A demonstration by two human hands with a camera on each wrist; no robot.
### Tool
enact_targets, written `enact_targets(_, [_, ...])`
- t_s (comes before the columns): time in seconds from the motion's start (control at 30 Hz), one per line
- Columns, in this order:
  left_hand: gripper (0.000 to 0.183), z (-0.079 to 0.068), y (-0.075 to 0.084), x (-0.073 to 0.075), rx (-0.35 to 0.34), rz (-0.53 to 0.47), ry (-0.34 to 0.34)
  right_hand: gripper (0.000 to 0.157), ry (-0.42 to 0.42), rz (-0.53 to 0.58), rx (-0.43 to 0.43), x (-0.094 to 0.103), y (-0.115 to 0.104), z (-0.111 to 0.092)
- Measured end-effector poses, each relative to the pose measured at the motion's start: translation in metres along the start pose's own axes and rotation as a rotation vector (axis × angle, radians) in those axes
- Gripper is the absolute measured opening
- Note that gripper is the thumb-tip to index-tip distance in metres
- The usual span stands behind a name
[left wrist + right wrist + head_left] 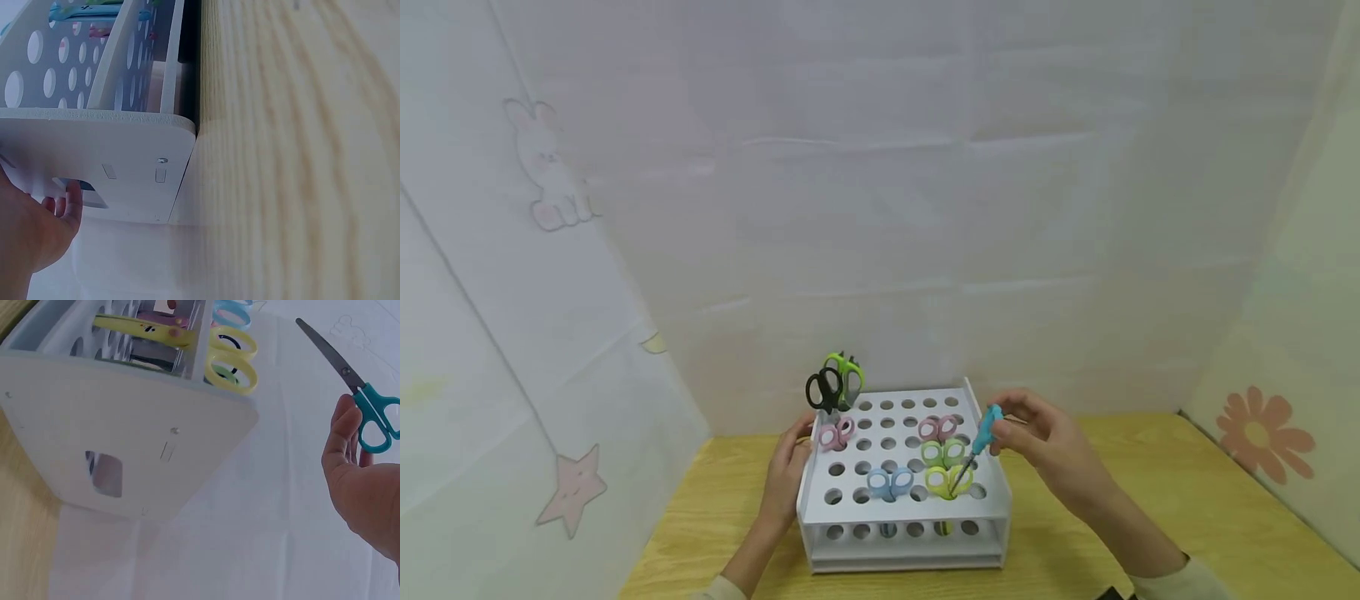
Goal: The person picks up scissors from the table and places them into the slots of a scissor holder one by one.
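Observation:
A white rack with rows of round holes stands on the table. My left hand is at its left side, with fingers hooked into the side cutout in the left wrist view. My right hand pinches teal scissors by the handle, above the rack's right side. Their bare blade points down toward the rack. Yellow scissors, light green scissors and pink scissors stand in a column at the right. Light blue scissors stand left of the yellow pair.
At the rack's back left corner are black scissors and lime green scissors, with a second pink pair in front. The wooden table extends on both sides. A pale sheet hangs close behind.

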State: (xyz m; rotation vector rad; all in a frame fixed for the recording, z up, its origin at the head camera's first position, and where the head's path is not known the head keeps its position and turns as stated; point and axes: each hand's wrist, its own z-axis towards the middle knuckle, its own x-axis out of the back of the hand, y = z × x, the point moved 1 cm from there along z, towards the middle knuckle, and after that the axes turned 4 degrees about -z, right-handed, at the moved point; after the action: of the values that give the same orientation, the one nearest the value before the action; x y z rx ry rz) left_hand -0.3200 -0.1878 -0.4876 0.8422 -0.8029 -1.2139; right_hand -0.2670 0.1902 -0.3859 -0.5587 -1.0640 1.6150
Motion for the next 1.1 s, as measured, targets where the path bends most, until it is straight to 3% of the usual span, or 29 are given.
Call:
enact_targets(0.17, [0.041, 0.0, 0.002, 0.002, -0.004, 0.017, 0.01, 0.033, 0.024, -0.048, -0.097, -0.021, -0.016, 0.018])
enact_targets(0.37, [0.04, 0.005, 0.005, 0.006, -0.031, 0.034, 0.02, 0.041, 0.015, -0.076, -0.123, -0.043, -0.019, 0.049])
enact_targets(0.67, [0.04, 0.002, -0.002, 0.001, -0.014, 0.006, 0.006, 0.053, 0.01, -0.131, -0.254, -0.061, 0.003, 0.087])
enact_targets(0.83, [0.04, -0.001, -0.005, -0.003, 0.012, 0.009, 0.03, 0.055, 0.023, -0.281, -0.324, -0.073, 0.015, 0.101])
enact_targets(1.1, [0.039, 0.005, -0.006, -0.002, -0.018, 0.025, 0.05, 0.05, 0.03, -0.47, -0.309, -0.087, 0.035, 0.119])
